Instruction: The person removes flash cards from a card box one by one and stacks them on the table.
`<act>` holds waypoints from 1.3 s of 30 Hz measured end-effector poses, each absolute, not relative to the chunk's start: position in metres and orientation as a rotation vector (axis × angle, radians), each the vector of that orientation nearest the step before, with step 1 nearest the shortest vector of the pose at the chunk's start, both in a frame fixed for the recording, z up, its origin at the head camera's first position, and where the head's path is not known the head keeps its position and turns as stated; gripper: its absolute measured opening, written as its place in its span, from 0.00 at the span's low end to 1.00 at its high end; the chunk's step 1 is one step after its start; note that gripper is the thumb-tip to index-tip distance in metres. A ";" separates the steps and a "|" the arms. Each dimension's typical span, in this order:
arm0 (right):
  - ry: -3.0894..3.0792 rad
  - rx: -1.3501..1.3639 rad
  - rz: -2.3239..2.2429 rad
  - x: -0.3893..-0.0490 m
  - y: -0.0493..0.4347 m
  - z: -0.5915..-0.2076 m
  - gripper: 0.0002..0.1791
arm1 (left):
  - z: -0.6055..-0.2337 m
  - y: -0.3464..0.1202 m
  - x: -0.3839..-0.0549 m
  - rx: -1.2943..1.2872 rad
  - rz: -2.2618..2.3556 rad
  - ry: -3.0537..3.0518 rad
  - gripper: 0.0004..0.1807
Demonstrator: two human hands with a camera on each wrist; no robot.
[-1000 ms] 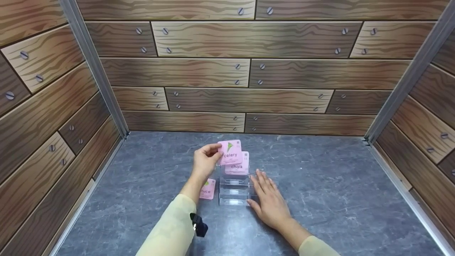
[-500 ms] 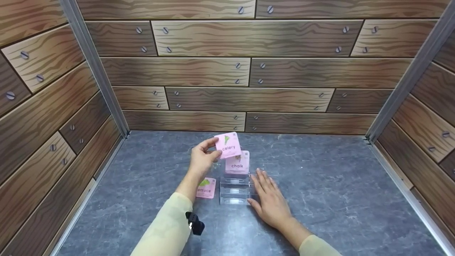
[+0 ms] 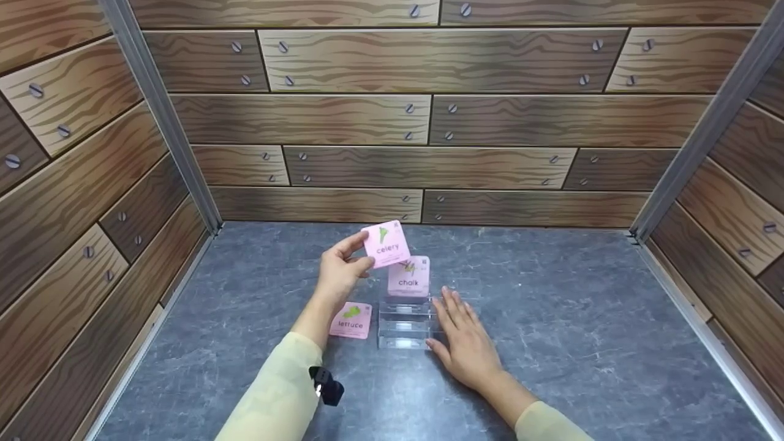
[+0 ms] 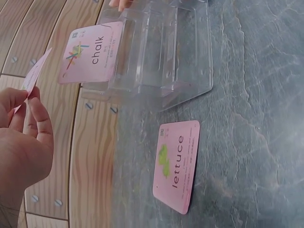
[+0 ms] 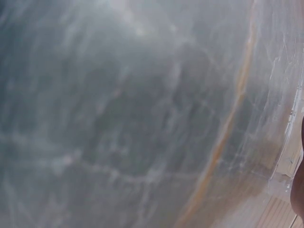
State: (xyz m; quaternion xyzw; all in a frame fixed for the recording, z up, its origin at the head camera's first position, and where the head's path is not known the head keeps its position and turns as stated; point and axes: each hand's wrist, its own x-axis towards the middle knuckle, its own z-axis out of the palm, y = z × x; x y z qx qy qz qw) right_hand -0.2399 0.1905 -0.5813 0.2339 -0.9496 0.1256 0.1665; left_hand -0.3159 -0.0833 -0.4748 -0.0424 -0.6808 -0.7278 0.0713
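Between thumb and fingers my left hand (image 3: 340, 269) pinches a pink celery card (image 3: 386, 244), lifted and tilted in the air. Behind its lower corner, a pink chalk card (image 3: 409, 278) stands upright in the rear of a clear plastic tiered stand (image 3: 404, 327). My right hand (image 3: 463, 343) lies with straight fingers, its fingertips at the stand's right side. A pink lettuce card (image 3: 351, 320) lies flat on the table, left of the stand. In the left wrist view the celery card (image 4: 35, 71) shows nearly edge-on, apart from the chalk card (image 4: 92, 52).
The grey marbled table (image 3: 582, 337) is enclosed by wood-patterned walls (image 3: 349, 122) at the back and both sides. Metal posts (image 3: 177, 147) stand in the back corners. A dark device (image 3: 326, 386) is strapped on the left sleeve.
My left hand has moved up and left with the celery card, away from the chalk card, which is now less covered. More of the lettuce card shows. The right hand has stayed in place.
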 end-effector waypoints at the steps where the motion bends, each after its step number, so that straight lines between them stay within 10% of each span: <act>1: -2.701 0.666 0.358 -0.240 0.191 -0.581 0.44 | -0.475 -0.084 -0.315 -0.129 -2.188 -2.046 0.31; 39: -2.663 0.678 0.356 -0.240 0.191 -0.583 0.44 | -0.473 -0.133 -0.305 -0.043 -2.118 -2.018 0.32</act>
